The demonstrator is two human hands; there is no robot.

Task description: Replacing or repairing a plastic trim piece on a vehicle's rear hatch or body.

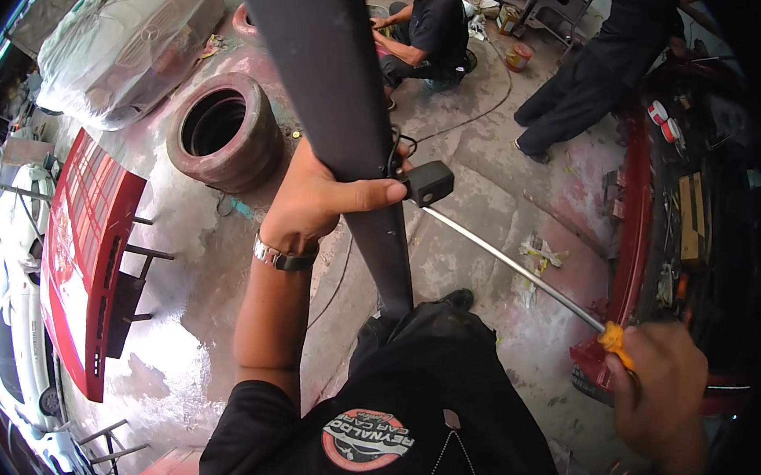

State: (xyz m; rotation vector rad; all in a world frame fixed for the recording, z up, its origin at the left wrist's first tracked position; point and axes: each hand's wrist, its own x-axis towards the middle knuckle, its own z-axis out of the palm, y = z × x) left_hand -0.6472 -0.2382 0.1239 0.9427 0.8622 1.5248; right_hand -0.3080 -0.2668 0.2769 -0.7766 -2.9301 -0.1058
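My left hand [308,197] is closed round a long dark grey panel [322,66], its thumb laid across toward a small black box-shaped part [430,184] at the panel's edge. The panel runs from the top of the view down to my legs. A thin black cable [397,146] loops beside the box. In my right hand [667,372], at the right, is the yellow-orange handle of a long screwdriver [516,260]. Its metal shaft slants up to the left, and the tip end lies at the underside of the black box; whether it touches a screw is hidden.
Stacked tires [229,130] stand left of the panel. A red car body panel [83,261] rests on a metal stand, near a plastic-covered car [134,44]. One person [435,29] crouches ahead; another [595,67] stands beside a red car [633,220] with its front opened.
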